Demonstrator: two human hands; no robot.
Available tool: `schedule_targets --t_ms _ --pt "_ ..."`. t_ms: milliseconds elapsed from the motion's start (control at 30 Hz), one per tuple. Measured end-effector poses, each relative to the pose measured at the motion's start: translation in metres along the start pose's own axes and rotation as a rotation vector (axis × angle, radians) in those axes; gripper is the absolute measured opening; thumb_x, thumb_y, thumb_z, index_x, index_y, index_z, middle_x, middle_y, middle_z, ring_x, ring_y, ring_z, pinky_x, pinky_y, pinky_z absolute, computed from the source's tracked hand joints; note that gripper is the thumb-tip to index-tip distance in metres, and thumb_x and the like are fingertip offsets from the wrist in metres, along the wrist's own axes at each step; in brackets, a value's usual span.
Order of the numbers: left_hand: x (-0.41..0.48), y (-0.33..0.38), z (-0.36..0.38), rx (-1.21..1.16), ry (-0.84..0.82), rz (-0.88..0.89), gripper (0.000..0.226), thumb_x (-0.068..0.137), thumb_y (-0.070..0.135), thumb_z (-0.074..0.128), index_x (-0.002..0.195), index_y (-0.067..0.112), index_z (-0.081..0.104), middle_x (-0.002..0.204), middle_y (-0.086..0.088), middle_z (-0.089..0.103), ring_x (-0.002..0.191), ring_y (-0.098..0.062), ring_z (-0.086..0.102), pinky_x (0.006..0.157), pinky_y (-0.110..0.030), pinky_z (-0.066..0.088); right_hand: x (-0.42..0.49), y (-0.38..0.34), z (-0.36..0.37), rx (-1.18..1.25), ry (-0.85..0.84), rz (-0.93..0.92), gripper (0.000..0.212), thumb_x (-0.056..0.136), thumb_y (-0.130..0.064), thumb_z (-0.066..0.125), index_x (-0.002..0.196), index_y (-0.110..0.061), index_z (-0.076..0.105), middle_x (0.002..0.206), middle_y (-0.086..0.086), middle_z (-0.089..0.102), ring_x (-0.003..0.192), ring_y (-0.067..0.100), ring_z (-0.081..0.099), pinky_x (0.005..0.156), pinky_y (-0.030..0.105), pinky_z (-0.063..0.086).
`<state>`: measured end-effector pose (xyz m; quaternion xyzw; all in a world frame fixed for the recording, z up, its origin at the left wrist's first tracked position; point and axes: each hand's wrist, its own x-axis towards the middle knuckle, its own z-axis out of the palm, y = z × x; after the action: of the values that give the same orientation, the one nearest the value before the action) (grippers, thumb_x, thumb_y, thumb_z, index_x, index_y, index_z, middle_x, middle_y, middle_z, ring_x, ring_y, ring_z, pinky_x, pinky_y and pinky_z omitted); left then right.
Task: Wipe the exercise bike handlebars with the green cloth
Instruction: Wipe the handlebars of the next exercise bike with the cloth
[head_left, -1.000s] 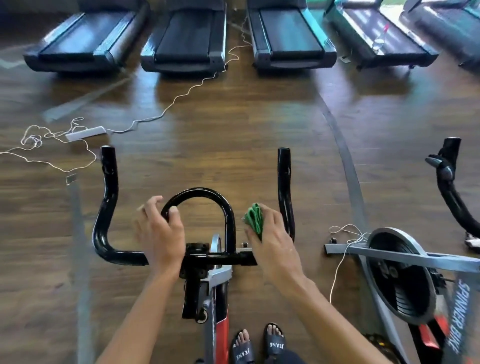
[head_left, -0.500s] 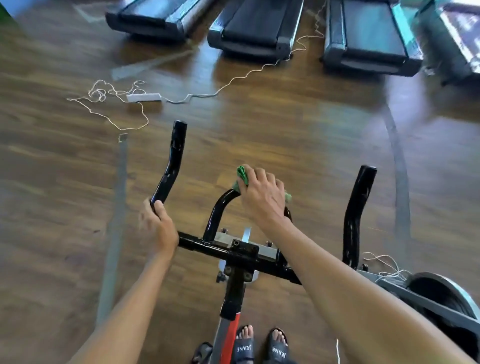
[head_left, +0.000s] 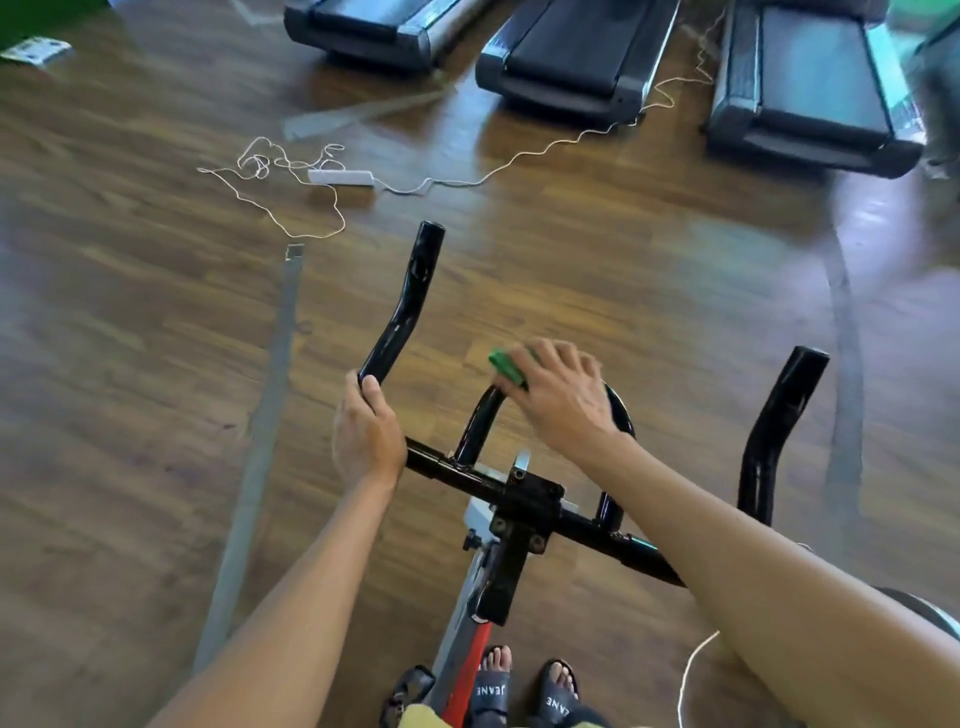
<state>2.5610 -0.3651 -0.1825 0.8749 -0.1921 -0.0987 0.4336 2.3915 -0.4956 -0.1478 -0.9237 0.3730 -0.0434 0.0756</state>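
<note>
Black exercise bike handlebars (head_left: 405, 306) fill the middle of the view, with two upturned outer horns and a central loop. My left hand (head_left: 366, 431) grips the bend of the left horn. My right hand (head_left: 563, 397) lies over the top of the central loop and holds the folded green cloth (head_left: 506, 366) against it. Only a corner of the cloth shows past my fingers. The right horn (head_left: 779, 421) stands free beyond my right forearm.
Three treadmills (head_left: 571, 57) line the far side of the wooden floor. A white power strip (head_left: 340, 177) with tangled white cord lies ahead on the left. A second bike's flywheel (head_left: 930, 613) shows at the right edge. My sandalled feet (head_left: 524, 686) stand beside the bike frame.
My left hand moved from the central loop to the left horn. My right hand carried the cloth from the loop's right side up onto its top. The view swung right.
</note>
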Motion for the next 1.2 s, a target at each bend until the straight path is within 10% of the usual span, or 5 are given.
schedule_targets --t_ms 433,667,833,967,1200 --pt "0.001 -0.002 0.0 -0.053 -0.079 0.006 0.048 0.105 0.04 0.025 0.133 0.008 0.047 0.126 -0.015 0.057 0.115 -0.032 0.054 0.09 -0.042 0.044 -0.102 0.02 -0.003 0.478 0.148 0.74 0.049 0.102 -0.053 0.031 0.146 -0.031 0.029 0.13 0.003 0.047 0.105 0.027 0.054 0.075 0.041 0.048" --pt "0.013 0.009 -0.022 -0.788 -0.407 -0.465 0.066 0.101 0.058 0.018 0.143 0.014 0.043 0.136 -0.009 0.054 0.11 -0.029 0.058 0.105 -0.047 0.04 -0.065 -0.063 -0.017 0.466 0.234 0.049 0.053 0.096 -0.046 0.057 0.146 -0.033 0.042 0.129 -0.015 0.051 0.113 0.005 0.047 0.086 0.023 0.044" --pt "0.023 -0.012 -0.041 -1.221 -0.426 -0.78 0.087 0.092 0.073 0.017 0.126 0.005 0.059 0.123 -0.02 0.064 0.115 -0.035 0.06 0.106 -0.048 0.04 -0.025 -0.116 0.033 0.234 0.068 -0.4 0.052 0.098 -0.037 0.055 0.148 -0.032 0.041 0.159 -0.004 0.033 0.148 0.022 0.028 0.118 0.045 0.029" --pt "0.021 -0.03 -0.044 -1.387 -0.486 -0.79 0.086 0.091 0.074 0.018 0.134 0.01 0.055 0.133 -0.02 0.059 0.121 -0.035 0.057 0.105 -0.046 0.04 0.019 -0.133 0.054 0.091 -0.012 -0.575 0.053 0.102 -0.029 0.039 0.154 -0.027 0.029 0.166 -0.002 0.01 0.153 0.027 -0.002 0.123 0.048 -0.002" --pt "0.018 -0.026 -0.035 -1.393 -0.409 -0.778 0.094 0.093 0.072 0.018 0.132 -0.006 0.051 0.129 -0.03 0.058 0.125 -0.039 0.054 0.103 -0.044 0.046 0.139 -0.094 0.018 -0.312 0.129 -0.494 0.045 0.101 -0.031 0.032 0.137 -0.016 0.053 0.142 0.006 0.05 0.147 0.034 0.025 0.12 0.057 -0.004"
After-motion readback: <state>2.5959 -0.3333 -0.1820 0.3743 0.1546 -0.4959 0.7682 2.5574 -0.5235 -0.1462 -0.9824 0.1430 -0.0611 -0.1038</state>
